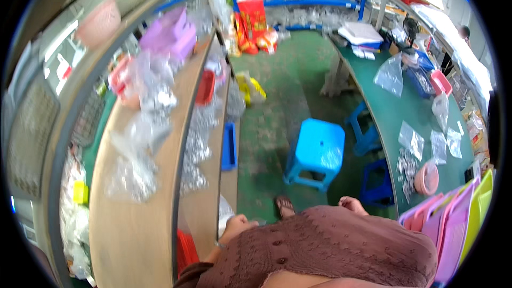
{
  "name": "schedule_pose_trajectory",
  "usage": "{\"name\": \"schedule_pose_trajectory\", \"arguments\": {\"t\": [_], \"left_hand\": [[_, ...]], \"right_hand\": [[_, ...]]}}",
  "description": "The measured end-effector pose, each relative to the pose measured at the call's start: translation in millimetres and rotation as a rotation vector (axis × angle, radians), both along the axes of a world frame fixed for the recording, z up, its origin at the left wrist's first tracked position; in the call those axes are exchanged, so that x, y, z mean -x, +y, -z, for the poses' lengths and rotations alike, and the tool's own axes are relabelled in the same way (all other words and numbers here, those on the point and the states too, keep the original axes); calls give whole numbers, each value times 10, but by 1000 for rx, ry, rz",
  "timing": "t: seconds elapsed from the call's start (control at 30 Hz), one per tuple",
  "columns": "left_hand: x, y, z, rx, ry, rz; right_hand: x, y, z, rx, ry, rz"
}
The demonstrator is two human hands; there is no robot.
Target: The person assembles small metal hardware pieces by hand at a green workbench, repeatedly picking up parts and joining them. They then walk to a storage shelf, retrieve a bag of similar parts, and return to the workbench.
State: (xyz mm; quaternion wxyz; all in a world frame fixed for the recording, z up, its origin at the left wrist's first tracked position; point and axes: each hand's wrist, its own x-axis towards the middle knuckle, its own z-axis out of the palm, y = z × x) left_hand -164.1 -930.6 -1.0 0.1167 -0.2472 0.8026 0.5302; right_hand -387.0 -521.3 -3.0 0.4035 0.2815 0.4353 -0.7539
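Observation:
My left hand (238,228) is low beside the wooden shelving, its fingers curled in. A faint see-through scrap shows at its fingertips; what the hand holds, if anything, I cannot make out. Close by on the lower shelf is a whitish plastic bag (225,212). On the other side of my body, my right hand (352,204) hangs with loosely curled fingers, and nothing shows in it. It is nearest to a dark blue stool (377,182) by the green table (381,93). A bright blue stool (321,144) stands on the floor ahead.
Clear bags of small parts (136,165) lie on the left shelf (138,240), with a purple basket (170,34) farther back. On the green table are small loose parts (408,173) and a pink cup (426,178). Stacked colored trays (445,218) stand at right. Blue racks (304,2) line the back.

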Motion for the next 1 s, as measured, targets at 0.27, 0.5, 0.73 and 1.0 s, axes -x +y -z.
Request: {"name": "schedule_pose_trajectory", "arguments": {"t": [0.27, 0.5, 0.73, 1.0], "left_hand": [[2308, -856, -1064, 308, 110, -17], [4503, -1565, -790, 282, 348, -11], [6762, -1844, -1183, 157, 646, 225], [8883, -2214, -1335, -9, 727, 150]], "right_hand": [[1636, -1678, -306, 241, 60, -300], [3247, -2545, -371, 168, 272, -334], [4047, -2077, 594, -351, 75, -8], [4021, -1421, 875, -899, 316, -673]]}}
